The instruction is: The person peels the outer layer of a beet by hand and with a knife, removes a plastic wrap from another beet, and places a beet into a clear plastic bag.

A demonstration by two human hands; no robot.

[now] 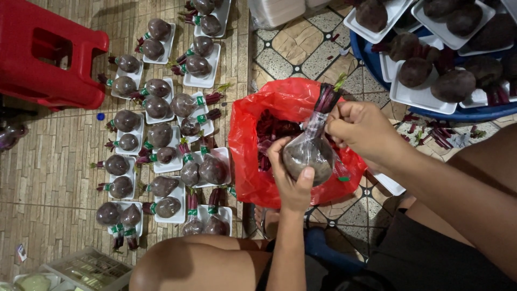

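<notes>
The left hand [291, 180] cups a wrapped beet [308, 157] from below, grip closed around it. The right hand [360, 131] pinches the wrap at the stems [325, 101]. Both are above a red bag [253, 161] on the floor [48, 183], beside rows of trays [171, 164].

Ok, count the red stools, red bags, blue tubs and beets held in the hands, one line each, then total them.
red stool: 1
red bag: 1
blue tub: 1
wrapped beet, held by left hand and right hand: 1
Total: 4
</notes>
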